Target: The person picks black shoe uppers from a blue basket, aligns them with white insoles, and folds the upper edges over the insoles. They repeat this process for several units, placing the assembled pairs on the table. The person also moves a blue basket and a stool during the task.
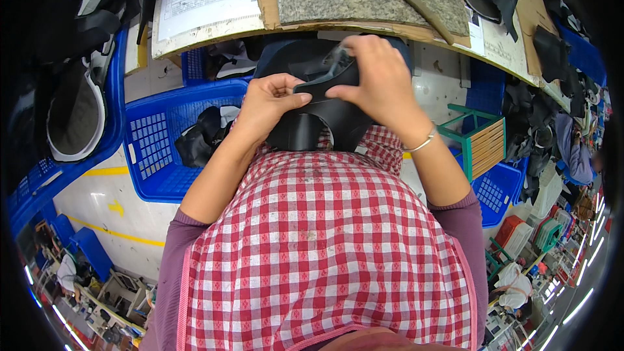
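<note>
A black leather-like shoe upper (304,129) lies across my lap, over the red and white checked apron. My left hand (273,102) pinches its upper edge between thumb and fingers, near the middle. To the right, my right hand (378,80) curls over the far edge of the same piece, its thumb on the black surface. Between the hands the edge is bent up and shows a greyish underside. Small scissors or another metal tool may be under the right fingers; this part is blurred, so I cannot tell.
Ahead is a worktable with a speckled stone slab (351,0), a wooden stick (409,2) and printed sheets (209,5). A blue plastic basket (146,156) holding black pieces stands at the left. To the right is a green-framed stool (482,146). People work farther off on both sides.
</note>
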The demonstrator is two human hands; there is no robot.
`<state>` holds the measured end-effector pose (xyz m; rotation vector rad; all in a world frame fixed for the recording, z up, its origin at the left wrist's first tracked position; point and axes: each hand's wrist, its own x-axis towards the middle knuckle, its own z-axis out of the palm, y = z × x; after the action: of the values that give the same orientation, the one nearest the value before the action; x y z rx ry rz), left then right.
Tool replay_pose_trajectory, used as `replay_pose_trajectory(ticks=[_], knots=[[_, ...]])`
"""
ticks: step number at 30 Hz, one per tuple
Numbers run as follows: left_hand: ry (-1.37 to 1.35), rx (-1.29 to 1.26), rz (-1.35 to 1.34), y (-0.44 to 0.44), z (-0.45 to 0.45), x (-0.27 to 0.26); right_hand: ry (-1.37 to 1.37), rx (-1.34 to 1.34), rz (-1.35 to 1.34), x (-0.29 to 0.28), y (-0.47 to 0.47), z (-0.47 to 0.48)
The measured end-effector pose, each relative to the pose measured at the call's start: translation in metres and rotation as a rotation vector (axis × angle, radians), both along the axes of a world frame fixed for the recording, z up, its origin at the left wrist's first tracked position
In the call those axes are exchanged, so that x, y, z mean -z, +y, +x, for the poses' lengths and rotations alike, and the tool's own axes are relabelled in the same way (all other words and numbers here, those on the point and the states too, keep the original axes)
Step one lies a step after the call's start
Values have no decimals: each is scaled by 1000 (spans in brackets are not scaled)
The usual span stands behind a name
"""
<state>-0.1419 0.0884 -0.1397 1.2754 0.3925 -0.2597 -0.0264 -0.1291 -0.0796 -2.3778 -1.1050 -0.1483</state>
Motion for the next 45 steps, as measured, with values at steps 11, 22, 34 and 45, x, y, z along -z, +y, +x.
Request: replay_pose_trajectory(ticks=[11, 22, 34, 45], knots=[[79, 402, 84, 4, 34, -20, 529, -17, -52, 8, -18, -3], [11, 353, 332, -14, 26, -22, 629, 44, 56, 5, -21, -4], [-80, 401, 274, -18, 39, -24, 776, 115, 132, 1, -34, -9], [-139, 396, 326, -22, 31, -23, 762, 141, 232, 3, -37, -10]])
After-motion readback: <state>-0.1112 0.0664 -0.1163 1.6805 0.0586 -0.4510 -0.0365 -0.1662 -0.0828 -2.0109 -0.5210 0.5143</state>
